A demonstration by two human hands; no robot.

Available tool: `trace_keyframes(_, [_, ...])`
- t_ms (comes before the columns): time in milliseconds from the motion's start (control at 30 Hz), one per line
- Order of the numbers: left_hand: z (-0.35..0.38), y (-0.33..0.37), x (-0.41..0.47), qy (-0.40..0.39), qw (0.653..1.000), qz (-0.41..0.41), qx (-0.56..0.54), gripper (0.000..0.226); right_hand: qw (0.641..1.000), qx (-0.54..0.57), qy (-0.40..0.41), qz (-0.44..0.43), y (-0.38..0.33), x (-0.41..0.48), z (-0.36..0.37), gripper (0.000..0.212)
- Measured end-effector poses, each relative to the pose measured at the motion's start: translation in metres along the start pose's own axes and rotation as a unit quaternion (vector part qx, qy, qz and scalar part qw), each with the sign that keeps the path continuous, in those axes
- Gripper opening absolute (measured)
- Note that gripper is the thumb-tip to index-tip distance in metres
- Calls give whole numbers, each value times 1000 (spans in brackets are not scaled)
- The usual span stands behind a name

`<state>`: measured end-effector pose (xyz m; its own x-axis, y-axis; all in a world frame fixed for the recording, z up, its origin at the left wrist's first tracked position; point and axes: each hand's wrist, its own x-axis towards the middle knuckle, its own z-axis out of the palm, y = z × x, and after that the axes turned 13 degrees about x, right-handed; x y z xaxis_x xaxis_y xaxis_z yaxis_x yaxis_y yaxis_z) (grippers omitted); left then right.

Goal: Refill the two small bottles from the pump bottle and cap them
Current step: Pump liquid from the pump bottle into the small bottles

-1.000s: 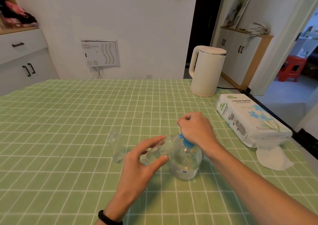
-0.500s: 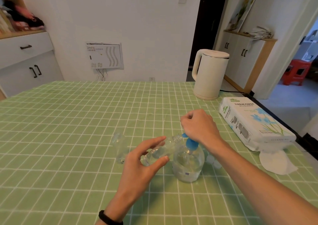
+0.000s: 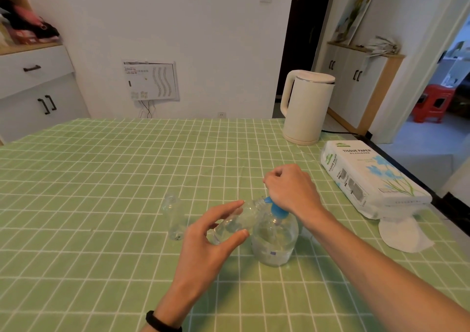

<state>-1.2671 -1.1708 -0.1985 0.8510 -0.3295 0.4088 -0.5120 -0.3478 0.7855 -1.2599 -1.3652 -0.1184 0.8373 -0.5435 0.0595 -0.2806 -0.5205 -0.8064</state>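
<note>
White wall (image 3: 178, 26), green checked tablecloth (image 3: 101, 179)

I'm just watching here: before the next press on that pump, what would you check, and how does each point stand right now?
1. Small bottle held firmly by the left hand: ok.
2. Its mouth up against the blue pump nozzle: ok, as far as shows.
3. Right hand on top of the pump head: ok.
4. Pump bottle upright on the tablecloth, liquid left in it: ok.
5. Second small bottle upright, open, waiting clear of the hands: ok.
6. Caps within reach: cannot tell.
</note>
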Motion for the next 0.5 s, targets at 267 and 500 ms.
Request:
trace_keyframes(267, [-4, 1, 0, 2, 1000, -13, -14, 52, 1000, -23, -6, -17, -6, 5, -5, 30])
trace_keyframes(500, [-2, 0, 1, 1, 1000, -14, -17, 52, 1000, 14, -10, 3, -4, 2, -5, 34])
